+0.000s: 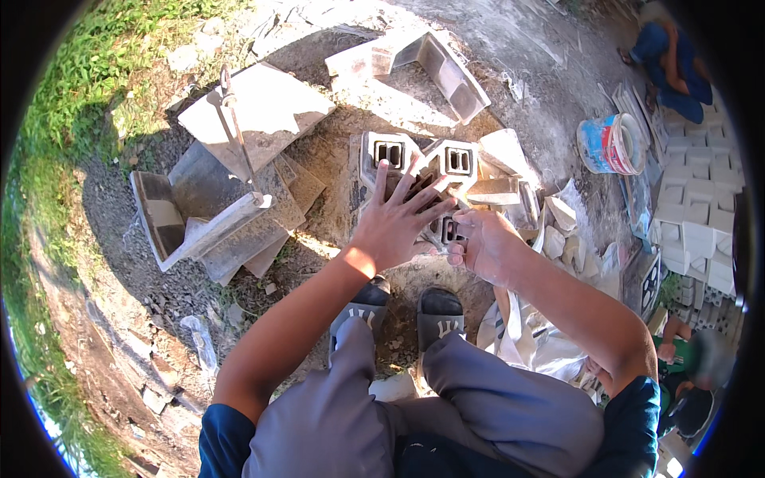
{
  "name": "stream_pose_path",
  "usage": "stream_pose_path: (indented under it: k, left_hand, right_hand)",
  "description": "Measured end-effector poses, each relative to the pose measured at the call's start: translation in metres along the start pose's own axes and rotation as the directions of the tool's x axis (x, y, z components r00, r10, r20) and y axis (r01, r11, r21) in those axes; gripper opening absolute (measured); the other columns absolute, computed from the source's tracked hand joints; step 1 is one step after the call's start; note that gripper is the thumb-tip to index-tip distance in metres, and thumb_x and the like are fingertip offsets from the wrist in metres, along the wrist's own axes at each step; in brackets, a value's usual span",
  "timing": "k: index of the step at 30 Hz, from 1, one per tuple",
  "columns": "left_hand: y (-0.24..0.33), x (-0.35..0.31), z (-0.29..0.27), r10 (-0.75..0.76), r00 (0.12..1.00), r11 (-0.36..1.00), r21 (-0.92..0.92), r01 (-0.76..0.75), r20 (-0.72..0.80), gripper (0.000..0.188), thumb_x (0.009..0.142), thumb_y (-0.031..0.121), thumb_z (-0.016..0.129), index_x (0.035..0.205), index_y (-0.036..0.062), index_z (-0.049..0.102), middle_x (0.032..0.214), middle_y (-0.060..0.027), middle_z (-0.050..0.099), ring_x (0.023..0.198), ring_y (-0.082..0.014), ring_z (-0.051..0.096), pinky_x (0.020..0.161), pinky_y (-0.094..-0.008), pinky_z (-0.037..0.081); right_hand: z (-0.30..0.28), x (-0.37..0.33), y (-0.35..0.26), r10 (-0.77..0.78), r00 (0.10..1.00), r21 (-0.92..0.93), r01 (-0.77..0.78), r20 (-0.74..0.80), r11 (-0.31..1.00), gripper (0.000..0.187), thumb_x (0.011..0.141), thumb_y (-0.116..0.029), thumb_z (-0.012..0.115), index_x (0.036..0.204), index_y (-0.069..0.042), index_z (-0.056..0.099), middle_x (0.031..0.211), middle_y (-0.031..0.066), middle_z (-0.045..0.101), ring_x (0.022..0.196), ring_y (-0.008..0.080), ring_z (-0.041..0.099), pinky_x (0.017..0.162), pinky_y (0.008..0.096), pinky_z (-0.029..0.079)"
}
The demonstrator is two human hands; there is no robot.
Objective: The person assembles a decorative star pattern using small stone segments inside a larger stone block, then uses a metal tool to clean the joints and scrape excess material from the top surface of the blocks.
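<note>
The left hand point(394, 227) spreads over the pale hollow blocks point(437, 162), fingers apart, while the right hand point(490, 248) curls at their near right corner; whether it grips anything I cannot tell. The blocks sit on the ground point(408, 279) beyond the sandals point(442, 311); this looks like steadying and adjusting, calling for even pressure next.

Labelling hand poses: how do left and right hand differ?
The left hand has fingers spread wide; the right hand has fingers bent. The left hand's fingers reach up and rightward; the right hand's point leftward. Both are bare, close to the hollow blocks.
</note>
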State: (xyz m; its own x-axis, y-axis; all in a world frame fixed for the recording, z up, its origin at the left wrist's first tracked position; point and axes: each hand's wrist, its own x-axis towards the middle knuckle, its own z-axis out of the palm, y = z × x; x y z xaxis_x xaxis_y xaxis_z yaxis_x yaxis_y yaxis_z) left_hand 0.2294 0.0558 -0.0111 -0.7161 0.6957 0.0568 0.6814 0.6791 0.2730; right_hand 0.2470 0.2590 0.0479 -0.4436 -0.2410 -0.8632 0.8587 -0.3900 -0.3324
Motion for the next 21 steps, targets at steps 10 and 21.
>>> stream_pose_path:
  k: [10,21]
  left_hand:
    - [0.0,0.0,0.002,-0.019,1.0,1.0,0.002,0.019,0.018,0.074,0.084,0.066,0.067,0.152,0.0435,0.048,0.168,-0.0005,0.032,0.16,-0.0383,0.002,0.119,-0.0782,-0.004]
    - [0.0,-0.001,0.006,-0.01,1.0,1.0,-0.029,0.01,-0.024,0.072,0.085,0.075,0.058,0.145,0.034,0.059,0.169,-0.004,0.029,0.16,-0.0388,0.001,0.114,-0.0835,-0.005]
  right_hand:
    - [0.015,-0.004,0.001,0.002,0.991,0.005,-0.001,-0.133,1.0,0.014,0.099,-0.017,0.052,0.109,-0.008,0.048,0.086,0.0065,0.051,0.066,0.0182,0.044,0.059,0.0348,0.043]
    - [0.016,-0.004,0.002,0.008,0.999,-0.076,-0.011,-0.044,0.997,0.027,0.104,-0.026,0.056,0.123,-0.009,0.048,0.101,0.0099,0.049,0.072,0.0205,0.055,0.068,0.0409,0.051]
